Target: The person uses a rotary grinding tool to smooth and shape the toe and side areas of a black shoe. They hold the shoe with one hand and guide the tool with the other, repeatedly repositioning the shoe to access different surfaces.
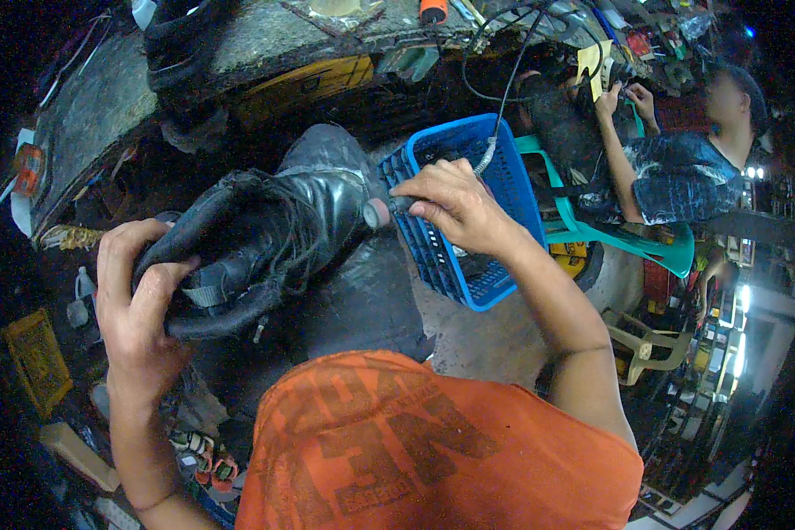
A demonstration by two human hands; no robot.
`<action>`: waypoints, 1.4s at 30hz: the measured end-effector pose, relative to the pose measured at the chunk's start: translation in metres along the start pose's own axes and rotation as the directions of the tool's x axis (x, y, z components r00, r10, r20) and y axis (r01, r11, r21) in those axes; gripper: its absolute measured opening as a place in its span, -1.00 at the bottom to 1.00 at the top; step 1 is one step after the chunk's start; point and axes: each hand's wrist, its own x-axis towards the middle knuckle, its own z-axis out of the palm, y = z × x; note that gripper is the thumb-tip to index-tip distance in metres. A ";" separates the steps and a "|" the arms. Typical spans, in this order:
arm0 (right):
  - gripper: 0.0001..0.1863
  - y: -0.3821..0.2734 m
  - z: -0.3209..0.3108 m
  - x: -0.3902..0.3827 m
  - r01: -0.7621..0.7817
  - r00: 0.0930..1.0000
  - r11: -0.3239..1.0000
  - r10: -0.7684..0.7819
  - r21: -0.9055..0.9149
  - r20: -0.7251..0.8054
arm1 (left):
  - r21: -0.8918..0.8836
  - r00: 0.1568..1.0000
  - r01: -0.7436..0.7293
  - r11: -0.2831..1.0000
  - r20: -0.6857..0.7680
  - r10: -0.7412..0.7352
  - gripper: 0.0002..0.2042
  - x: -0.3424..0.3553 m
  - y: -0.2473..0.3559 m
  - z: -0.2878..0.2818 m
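Observation:
A black lace-up leather boot [327,199] lies across the left and middle, its toe pointing up and right and its opening toward me. My left hand [141,291] is closed around the padded collar, fingers hooked over its edge. In my right hand [459,205] is a rotary tool [401,204], gripped by its dark handpiece. A small pinkish drum bit [376,213] on its end is beside the boot's toe area; whether they touch I cannot tell. From behind the hand a flexible shaft [487,155] runs upward.
Right behind my right hand stands a blue plastic basket [477,301]. A cluttered workbench [106,132] curves along the far left. Beyond the basket are a teal plastic chair [627,240] and another person [685,172] handling something yellow. A beige chair [645,349] stands farther right.

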 end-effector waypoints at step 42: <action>-0.69 0.008 -0.027 0.024 0.017 0.999 0.998 -0.014 -0.068 0.049 | -0.054 0.997 -0.061 0.997 0.044 0.063 -0.74 0.014 0.007 -0.004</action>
